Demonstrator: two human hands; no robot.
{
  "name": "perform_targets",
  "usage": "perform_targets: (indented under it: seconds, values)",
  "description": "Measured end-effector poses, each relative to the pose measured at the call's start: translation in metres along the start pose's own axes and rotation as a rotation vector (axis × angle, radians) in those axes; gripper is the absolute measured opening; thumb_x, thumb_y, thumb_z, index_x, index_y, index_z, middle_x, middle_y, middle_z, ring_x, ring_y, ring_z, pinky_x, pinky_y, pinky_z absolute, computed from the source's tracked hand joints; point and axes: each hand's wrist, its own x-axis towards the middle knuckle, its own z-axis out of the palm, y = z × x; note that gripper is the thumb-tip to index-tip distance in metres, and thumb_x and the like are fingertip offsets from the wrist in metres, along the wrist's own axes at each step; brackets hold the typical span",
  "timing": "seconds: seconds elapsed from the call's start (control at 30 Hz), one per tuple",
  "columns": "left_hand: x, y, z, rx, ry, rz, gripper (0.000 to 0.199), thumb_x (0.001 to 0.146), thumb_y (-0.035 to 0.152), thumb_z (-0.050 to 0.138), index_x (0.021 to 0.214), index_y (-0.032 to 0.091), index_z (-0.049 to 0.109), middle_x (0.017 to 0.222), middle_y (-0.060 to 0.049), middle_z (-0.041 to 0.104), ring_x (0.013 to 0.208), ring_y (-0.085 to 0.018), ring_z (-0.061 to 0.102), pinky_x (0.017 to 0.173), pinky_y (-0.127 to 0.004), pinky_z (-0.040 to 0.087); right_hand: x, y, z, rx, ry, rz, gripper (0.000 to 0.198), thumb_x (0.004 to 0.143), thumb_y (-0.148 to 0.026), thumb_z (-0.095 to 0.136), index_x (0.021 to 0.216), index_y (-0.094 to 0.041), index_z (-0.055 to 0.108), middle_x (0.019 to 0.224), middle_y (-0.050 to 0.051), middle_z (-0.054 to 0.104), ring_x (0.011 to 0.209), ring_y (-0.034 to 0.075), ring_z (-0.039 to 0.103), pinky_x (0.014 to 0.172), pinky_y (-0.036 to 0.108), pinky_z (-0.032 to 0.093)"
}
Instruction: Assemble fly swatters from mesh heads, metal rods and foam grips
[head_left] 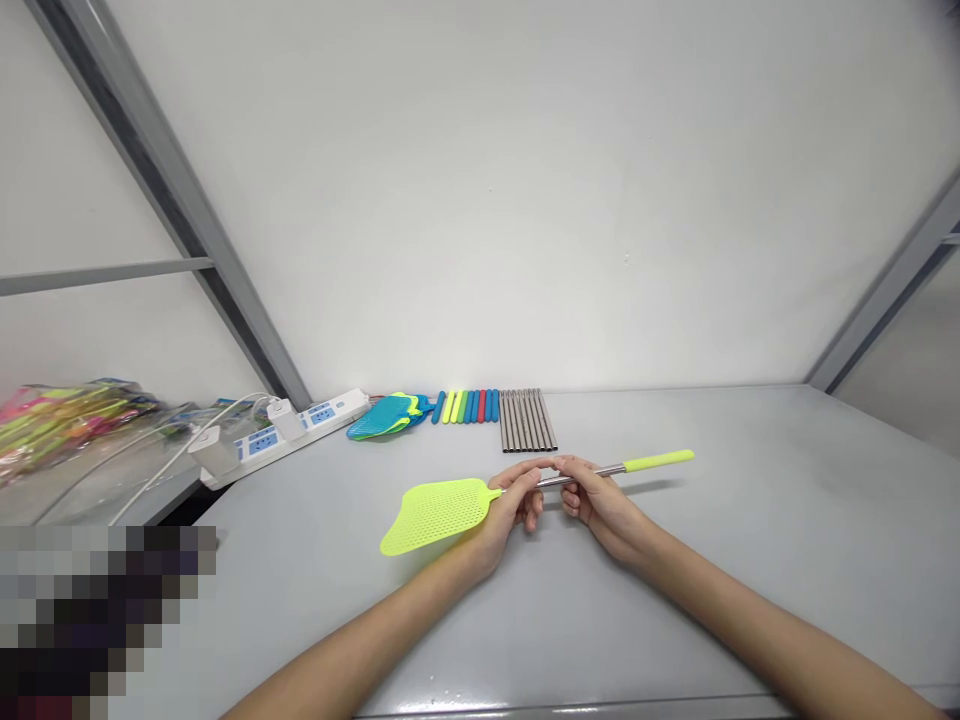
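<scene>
A fly swatter [439, 512] with a yellow-green perforated head, a metal rod and a yellow-green grip lies across both my hands, above the table. My left hand [514, 500] is closed round the rod close to the head. Farther right, my right hand [596, 500] pinches the same rod on the near side of the grip, which points right. The fingertips of both hands nearly meet. Behind them several metal tubes [527, 420] lie side by side, next to a row of coloured handle grips [469, 407] and a pile of blue and yellow-green swatter heads [388, 415].
A white power strip [330, 412] with plugged-in adapters and cables lies at the left edge of the grey table [750, 560]. Beyond it are bright items in clear plastic bags [67, 425]. A white wall [540, 200] and grey metal posts [180, 210] bound the back.
</scene>
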Motion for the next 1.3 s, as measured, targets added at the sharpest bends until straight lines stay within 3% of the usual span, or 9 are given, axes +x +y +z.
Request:
perform_targets:
  seconds: [0.33,0.67,0.83,0.93,1.13,1.3]
  values:
    - [0.001,-0.005,-0.001,0.067,0.028,0.041,0.04,0.075,0.042,0.044,0.106,0.018,0.053,0.053,0.002,0.047,0.042,-0.006,0.04,0.045,-0.019,0.031,0.004,0.003,-0.004,0.041,0.027,0.007,0.016,0.066,-0.031,0.059,0.066,-0.017,0.051,0.05,-0.006,0.031,0.043,0.005,0.029,0.042,0.019,0.025]
    - [0.004,-0.008,-0.005,-0.079,-0.061,-0.023,0.044,0.076,0.046,0.036,0.097,0.013,0.057,0.055,0.0,0.048,0.044,-0.008,0.042,0.047,-0.021,0.034,0.002,0.001,-0.004,0.048,-0.014,0.031,0.025,0.068,-0.038,0.055,0.062,-0.016,0.047,0.047,-0.005,0.038,0.043,0.006,0.035,0.044,0.021,0.029]
    - [0.003,-0.008,-0.004,-0.124,-0.043,-0.019,0.051,0.077,0.052,0.027,0.089,0.012,0.057,0.053,0.0,0.047,0.042,-0.008,0.041,0.046,-0.022,0.033,0.003,0.0,-0.003,0.072,-0.041,-0.031,0.023,0.071,-0.037,0.053,0.064,-0.016,0.046,0.048,-0.005,0.04,0.044,0.006,0.036,0.044,0.02,0.029]
    - [0.001,-0.006,-0.003,-0.108,0.037,0.021,0.053,0.077,0.055,0.025,0.077,0.012,0.057,0.05,0.001,0.045,0.042,-0.008,0.04,0.047,-0.021,0.032,0.003,-0.002,-0.003,0.062,-0.039,-0.052,0.023,0.071,-0.037,0.053,0.065,-0.016,0.046,0.048,-0.004,0.041,0.044,0.006,0.036,0.043,0.019,0.028]
    - [0.001,-0.01,-0.002,-0.129,0.354,0.159,0.044,0.073,0.057,0.034,0.067,0.016,0.049,0.042,0.005,0.037,0.039,-0.007,0.034,0.041,-0.019,0.027,0.001,-0.002,-0.002,0.034,-0.071,-0.026,0.022,0.069,-0.038,0.055,0.068,-0.017,0.046,0.052,-0.004,0.044,0.045,0.006,0.039,0.043,0.018,0.029]
    - [0.005,-0.01,-0.007,-0.239,0.442,0.167,0.042,0.071,0.057,0.036,0.057,0.018,0.04,0.038,0.008,0.029,0.033,-0.006,0.029,0.037,-0.019,0.023,0.002,0.004,0.0,-0.207,-0.111,0.026,0.036,0.073,-0.046,0.045,0.06,-0.013,0.05,0.051,-0.001,0.046,0.042,0.007,0.042,0.04,0.019,0.03]
